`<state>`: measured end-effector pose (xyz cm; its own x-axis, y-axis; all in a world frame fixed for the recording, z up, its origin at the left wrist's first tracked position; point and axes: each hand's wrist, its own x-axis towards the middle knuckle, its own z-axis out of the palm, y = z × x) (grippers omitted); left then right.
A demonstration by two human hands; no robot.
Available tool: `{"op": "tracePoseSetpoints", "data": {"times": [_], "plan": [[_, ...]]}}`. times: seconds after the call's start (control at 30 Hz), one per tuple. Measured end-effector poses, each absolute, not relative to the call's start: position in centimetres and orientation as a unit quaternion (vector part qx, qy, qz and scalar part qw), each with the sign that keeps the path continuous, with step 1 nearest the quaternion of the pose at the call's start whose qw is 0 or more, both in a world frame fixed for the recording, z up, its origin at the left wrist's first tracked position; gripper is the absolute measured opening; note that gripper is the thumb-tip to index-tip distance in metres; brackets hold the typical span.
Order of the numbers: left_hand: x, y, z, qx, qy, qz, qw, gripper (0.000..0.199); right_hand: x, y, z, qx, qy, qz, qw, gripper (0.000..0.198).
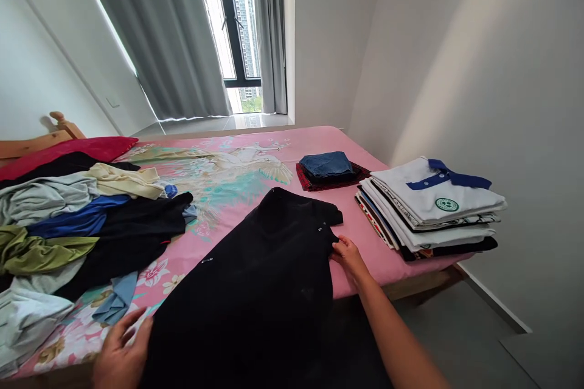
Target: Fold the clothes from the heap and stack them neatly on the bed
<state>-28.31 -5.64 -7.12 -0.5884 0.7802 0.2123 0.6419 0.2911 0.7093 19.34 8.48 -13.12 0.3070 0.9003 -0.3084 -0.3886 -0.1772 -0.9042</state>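
A black T-shirt [269,267] is spread over the front edge of the bed, its lower part hanging toward me. Small white marks show on its cloth, and a short sleeve points to the right. My right hand [347,257] pinches the shirt's right edge just below that sleeve, between thumb and fingers. At the lower left, my left hand [122,349] is beside the shirt's left edge with thumb and fingers apart. Whether its fingertips touch the cloth, I cannot tell.
Loose, crumpled clothes [55,213] cover the bed's left side. On the right stands a stack of folded shirts [433,206], near folded denim [326,164] on dark and red cloth. The pink floral bedsheet [237,194] lies underneath. A wall [524,103] rises at right.
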Motion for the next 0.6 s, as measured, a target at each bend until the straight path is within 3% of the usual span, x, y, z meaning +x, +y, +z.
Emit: {"op": "tracePoseSetpoints", "data": {"times": [0.1,0.2,0.33,0.47,0.6], "plan": [[-20.9,0.3,-2.6,0.565,0.696,0.416,0.154,0.043,19.1,7.8,-13.9,-0.508,-0.228,0.532,0.638,0.056],[-13.4,6.7,-0.1,0.698,0.593,0.333,0.225,0.038,18.8,7.2,-14.6,-0.478,-0.237,0.515,0.671,0.057],[-5.8,14.8,0.4,0.857,0.441,0.226,0.143,0.04,18.8,7.2,-15.1,-0.465,-0.25,0.505,0.683,0.052],[-2.3,21.4,-0.1,0.871,0.484,0.035,0.077,0.057,19.0,7.4,-15.2,-0.46,-0.239,0.508,0.687,0.045],[-4.6,25.3,-0.1,0.816,0.574,-0.03,0.054,0.059,18.9,7.3,-15.2,-0.472,-0.244,0.499,0.685,0.039]]}}
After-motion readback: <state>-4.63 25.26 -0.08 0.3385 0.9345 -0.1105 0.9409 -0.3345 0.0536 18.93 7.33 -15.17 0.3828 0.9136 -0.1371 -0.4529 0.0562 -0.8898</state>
